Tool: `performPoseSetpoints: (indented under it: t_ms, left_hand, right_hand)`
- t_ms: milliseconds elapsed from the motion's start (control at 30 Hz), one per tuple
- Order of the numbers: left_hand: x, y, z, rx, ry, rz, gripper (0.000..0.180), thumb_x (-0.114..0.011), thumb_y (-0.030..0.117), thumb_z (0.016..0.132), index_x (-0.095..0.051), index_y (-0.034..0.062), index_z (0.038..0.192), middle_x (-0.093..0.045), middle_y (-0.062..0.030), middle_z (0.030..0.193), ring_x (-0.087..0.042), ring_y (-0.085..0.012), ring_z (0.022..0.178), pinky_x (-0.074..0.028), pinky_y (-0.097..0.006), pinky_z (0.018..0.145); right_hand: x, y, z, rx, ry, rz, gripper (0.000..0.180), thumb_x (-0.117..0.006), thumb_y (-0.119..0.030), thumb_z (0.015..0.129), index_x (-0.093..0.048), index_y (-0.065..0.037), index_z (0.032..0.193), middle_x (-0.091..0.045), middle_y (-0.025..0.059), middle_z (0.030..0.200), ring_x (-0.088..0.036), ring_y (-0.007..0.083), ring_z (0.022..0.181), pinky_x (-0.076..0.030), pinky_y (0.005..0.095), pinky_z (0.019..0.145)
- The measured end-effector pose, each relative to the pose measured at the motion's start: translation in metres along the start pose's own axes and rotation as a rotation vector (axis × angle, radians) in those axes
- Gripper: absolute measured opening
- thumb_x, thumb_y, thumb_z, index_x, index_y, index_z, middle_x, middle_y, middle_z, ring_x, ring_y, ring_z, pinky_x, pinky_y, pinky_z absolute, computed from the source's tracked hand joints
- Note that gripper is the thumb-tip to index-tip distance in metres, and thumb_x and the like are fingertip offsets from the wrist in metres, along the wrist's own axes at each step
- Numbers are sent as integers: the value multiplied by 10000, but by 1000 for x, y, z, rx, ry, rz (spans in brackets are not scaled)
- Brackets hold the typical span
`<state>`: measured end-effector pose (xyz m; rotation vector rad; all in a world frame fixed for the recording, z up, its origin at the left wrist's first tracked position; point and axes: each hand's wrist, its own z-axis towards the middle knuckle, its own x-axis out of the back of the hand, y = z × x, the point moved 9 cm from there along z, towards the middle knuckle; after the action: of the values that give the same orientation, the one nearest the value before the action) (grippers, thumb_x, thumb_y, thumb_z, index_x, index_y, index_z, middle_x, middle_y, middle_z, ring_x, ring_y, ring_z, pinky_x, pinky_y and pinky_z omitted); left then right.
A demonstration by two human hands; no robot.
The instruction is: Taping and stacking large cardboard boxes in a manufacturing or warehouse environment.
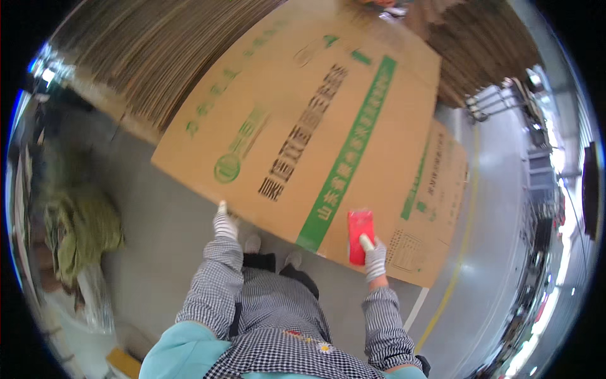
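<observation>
Head view: left hand, gloved, is gripping the near edge of a big flattened cardboard sheet, fingers closed on it. Right hand, gloved, is closing around a red flat tool, pressing it against the sheet's lower right part. Sheet is tilting away above both hands, over the grey floor. Stacked cardboard is sitting behind.

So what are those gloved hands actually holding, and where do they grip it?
Left hand grips the flat cardboard box at its near edge; right hand holds a red block by its lower end against it.
</observation>
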<state>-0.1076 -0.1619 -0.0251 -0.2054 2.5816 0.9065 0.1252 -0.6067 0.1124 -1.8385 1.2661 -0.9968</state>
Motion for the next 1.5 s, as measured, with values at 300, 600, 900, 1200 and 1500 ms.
performPoseSetpoints:
  t_ms: [300, 600, 900, 1200, 1500]
  left_hand:
    - [-87, -6, 9, 417, -357, -130, 639, -264, 539, 998, -380, 94, 1443, -430, -104, 1464, -444, -328, 1299, -371, -515, 1075]
    - [-25, -27, 25, 612, -167, 402, 491, -593, 485, 913, -563, 95, 1209, -630, -75, 1131, -588, -254, 1027, -484, -398, 912]
    - [-112, 13, -10, 423, -471, 220, 674, -579, 515, 907, -470, 68, 1399, -520, -117, 1378, -468, -297, 1238, -344, -393, 1094]
    - [-130, 98, -139, -55, -586, 567, 600, -590, 350, 936, -408, 31, 1410, -614, -96, 1206, -598, -233, 1043, -522, -361, 879]
    - [-9, 72, -330, 191, -612, 629, 687, -585, 502, 907, -449, 56, 1411, -508, -145, 1385, -478, -308, 1221, -301, -400, 1111]
  right_hand:
    - [57, 81, -173, -363, 313, 458, 518, -789, -322, 798, -641, 47, 1128, -682, 109, 1005, -664, 224, 852, -540, 362, 806]
    - [6, 68, -221, -339, 381, 690, 497, -797, -331, 789, -644, -22, 1146, -697, 73, 1053, -664, 185, 910, -514, 327, 855]
    - [36, 111, -308, -358, 687, 1008, 490, -834, -231, 745, -633, -23, 1141, -688, 100, 1073, -663, 234, 931, -523, 377, 880]
    - [120, 178, -388, -166, 877, 1231, 542, -823, -166, 749, -581, -32, 1215, -653, 126, 1152, -627, 302, 1032, -516, 450, 938]
    - [250, 255, -445, -76, 1116, 1237, 595, -824, -196, 752, -561, 0, 1248, -639, 137, 1194, -630, 293, 1021, -498, 440, 940]
